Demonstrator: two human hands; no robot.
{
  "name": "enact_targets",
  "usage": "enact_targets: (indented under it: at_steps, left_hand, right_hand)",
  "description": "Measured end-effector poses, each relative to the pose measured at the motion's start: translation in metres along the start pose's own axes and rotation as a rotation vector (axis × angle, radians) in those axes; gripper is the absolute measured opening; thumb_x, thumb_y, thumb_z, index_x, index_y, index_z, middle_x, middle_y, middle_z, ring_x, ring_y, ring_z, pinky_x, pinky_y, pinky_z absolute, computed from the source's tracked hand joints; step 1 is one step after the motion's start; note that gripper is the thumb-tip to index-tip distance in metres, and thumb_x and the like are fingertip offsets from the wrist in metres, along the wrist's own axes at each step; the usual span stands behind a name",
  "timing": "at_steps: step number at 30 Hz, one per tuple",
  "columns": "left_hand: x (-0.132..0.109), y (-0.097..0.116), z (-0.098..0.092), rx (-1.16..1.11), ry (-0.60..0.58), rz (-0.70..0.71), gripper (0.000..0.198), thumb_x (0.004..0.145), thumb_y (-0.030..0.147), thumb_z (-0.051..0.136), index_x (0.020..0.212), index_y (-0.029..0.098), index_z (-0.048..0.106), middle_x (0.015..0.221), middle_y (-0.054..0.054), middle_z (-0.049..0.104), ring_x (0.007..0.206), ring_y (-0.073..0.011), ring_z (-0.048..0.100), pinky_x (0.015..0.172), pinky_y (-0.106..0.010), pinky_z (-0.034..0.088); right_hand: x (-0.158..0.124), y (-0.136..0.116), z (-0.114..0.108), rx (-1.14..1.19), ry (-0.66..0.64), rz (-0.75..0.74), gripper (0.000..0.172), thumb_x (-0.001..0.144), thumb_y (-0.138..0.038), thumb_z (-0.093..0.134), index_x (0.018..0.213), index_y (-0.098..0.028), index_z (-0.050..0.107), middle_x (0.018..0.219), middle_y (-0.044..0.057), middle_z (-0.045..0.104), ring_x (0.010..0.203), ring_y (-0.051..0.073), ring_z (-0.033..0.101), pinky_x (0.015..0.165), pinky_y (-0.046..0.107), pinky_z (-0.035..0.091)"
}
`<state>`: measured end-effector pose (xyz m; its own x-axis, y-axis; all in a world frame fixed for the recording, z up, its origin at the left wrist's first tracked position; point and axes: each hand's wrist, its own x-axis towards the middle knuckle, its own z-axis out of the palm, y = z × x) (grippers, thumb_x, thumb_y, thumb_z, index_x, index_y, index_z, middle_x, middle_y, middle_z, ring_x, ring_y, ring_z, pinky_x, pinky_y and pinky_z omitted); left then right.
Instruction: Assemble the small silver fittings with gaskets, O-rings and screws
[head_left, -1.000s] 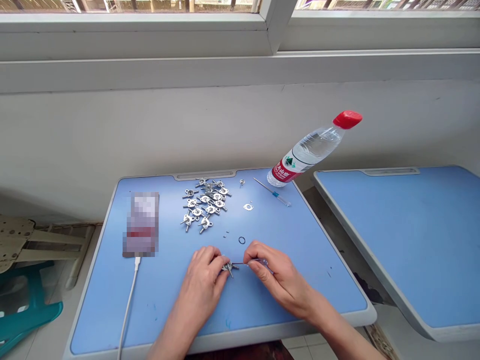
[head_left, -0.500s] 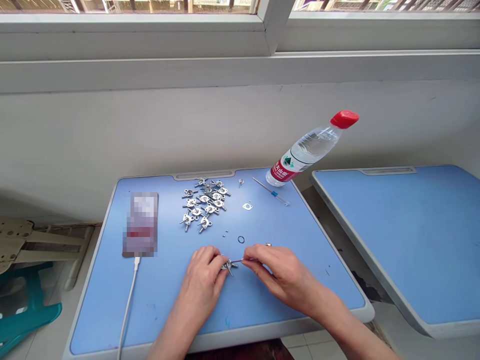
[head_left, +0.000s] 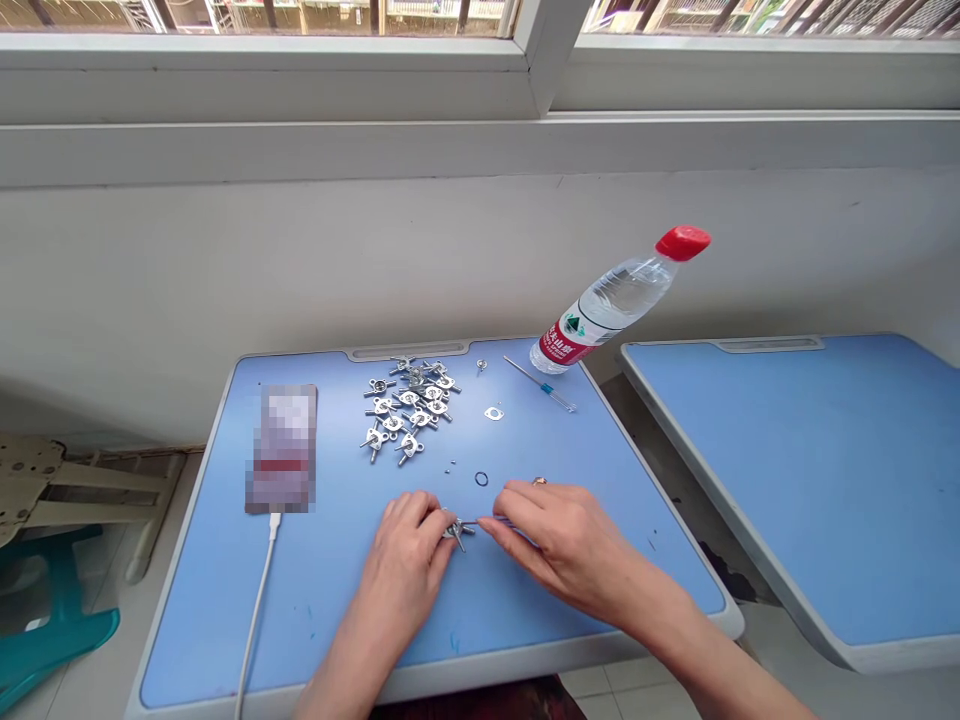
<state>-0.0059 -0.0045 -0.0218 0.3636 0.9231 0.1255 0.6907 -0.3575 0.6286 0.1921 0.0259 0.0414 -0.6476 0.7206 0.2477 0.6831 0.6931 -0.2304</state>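
**Small metal fitting (head_left: 456, 532) held at front of surface (head_left: 225, 610), screwdriver tip at it**

Left hand (head_left: 401, 570): fingers curled narrow, pinching the fitting, which sits just above the surface, near the front edge and centre. Right hand (head_left: 559, 540): fingers closed on a slim screwdriver (head_left: 471, 523), its handle mostly covered and its shaft running level towards the fitting. The tip reaches the fitting; the fingers hide whether it is seated in anything.

Handling assessment: the fitting appears light, stiff and smooth-surfaced. It is small enough to slip or spin under pressure. The projecting arms appear to offer the surest hold, leaving the centre free.

Items nearby: a loose pile of fittings (head_left: 409, 405) lies towards the back of the surface, with a few tiny specks (head_left: 450, 466) below it. An O-ring (head_left: 481, 479) lies just above the hands, and a flat plate (head_left: 493, 413) lies beyond it. A second screwdriver (head_left: 541, 385) rests near a water bottle (head_left: 600, 315) with a red cap. To the left lies a blurred slab (head_left: 283, 448) with a white cable (head_left: 259, 620). A second surface (head_left: 787, 480) stands to the right.
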Motion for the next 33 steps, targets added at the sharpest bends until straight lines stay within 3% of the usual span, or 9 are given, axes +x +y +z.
enact_targets:
  at_steps: [4,6,9,11,16,21,26,33]
  left_hand:
    - [0.000,-0.001,0.001,0.002,0.001,-0.004,0.020,0.086,0.007,0.061,0.101,0.022,0.060,0.099,-0.004,0.060,0.088,-0.0214,0.057,0.077,-0.037,0.051]
    - [-0.001,-0.001,0.001,0.001,-0.003,-0.006,0.020,0.086,0.007,0.061,0.101,0.022,0.060,0.099,-0.004,0.060,0.088,-0.0215,0.057,0.077,-0.037,0.051]
    - [-0.001,-0.001,0.001,0.003,-0.008,-0.008,0.020,0.086,0.008,0.062,0.101,0.021,0.061,0.099,-0.004,0.060,0.088,-0.0214,0.057,0.076,-0.037,0.051]
    - [-0.001,-0.001,0.001,0.003,-0.007,-0.010,0.020,0.086,0.008,0.062,0.101,0.021,0.061,0.099,-0.004,0.060,0.088,-0.0215,0.057,0.077,-0.037,0.051]
    - [0.000,0.000,0.000,0.003,-0.008,-0.009,0.021,0.085,0.007,0.063,0.100,0.021,0.062,0.099,-0.004,0.060,0.089,-0.0217,0.058,0.077,-0.037,0.052]
    - [-0.001,-0.001,0.001,0.013,-0.001,-0.012,0.020,0.086,0.009,0.062,0.100,0.022,0.062,0.099,-0.004,0.061,0.088,-0.0216,0.058,0.077,-0.037,0.052]
    - [-0.001,0.000,0.000,0.010,-0.006,-0.004,0.019,0.086,0.009,0.060,0.100,0.022,0.062,0.098,-0.003,0.060,0.088,-0.0210,0.058,0.077,-0.036,0.051]
    - [0.000,0.001,-0.003,0.019,-0.010,0.001,0.018,0.087,0.008,0.059,0.099,0.022,0.061,0.096,-0.003,0.060,0.087,-0.0207,0.058,0.076,-0.036,0.051]
  right_hand:
    - [0.006,-0.004,-0.001,0.152,-0.036,0.063,0.026,0.102,-0.020,0.031,0.108,-0.016,0.056,0.093,0.008,0.065,0.071,0.017,0.062,0.057,0.029,0.047]
    - [0.006,-0.004,0.005,0.318,-0.008,0.072,0.026,0.102,-0.016,0.031,0.117,-0.018,0.051,0.096,0.007,0.067,0.078,0.016,0.064,0.063,0.027,0.051]
    - [0.005,-0.001,0.016,0.401,0.176,0.060,0.018,0.101,-0.017,0.037,0.108,-0.021,0.054,0.081,0.003,0.067,0.069,0.015,0.062,0.062,0.026,0.050]
    - [0.005,0.000,0.018,0.361,0.226,0.065,0.013,0.100,-0.019,0.043,0.099,-0.022,0.055,0.074,0.001,0.065,0.063,0.014,0.060,0.059,0.027,0.049]
    - [0.002,-0.001,0.005,0.441,-0.033,0.117,0.022,0.099,-0.013,0.039,0.115,-0.021,0.052,0.102,0.005,0.068,0.088,0.016,0.066,0.074,0.027,0.054]
    - [-0.001,0.000,0.008,0.307,0.073,0.066,0.016,0.101,-0.019,0.040,0.110,-0.020,0.053,0.089,0.006,0.069,0.075,0.019,0.066,0.065,0.032,0.053]
    - [-0.002,-0.003,0.005,0.335,-0.030,0.076,0.024,0.101,-0.016,0.035,0.118,-0.020,0.051,0.104,0.009,0.068,0.091,0.019,0.066,0.074,0.032,0.054]
    - [0.003,-0.009,0.013,0.339,0.118,0.077,0.019,0.102,-0.022,0.040,0.092,-0.020,0.056,0.077,0.004,0.066,0.065,0.016,0.059,0.060,0.029,0.046]
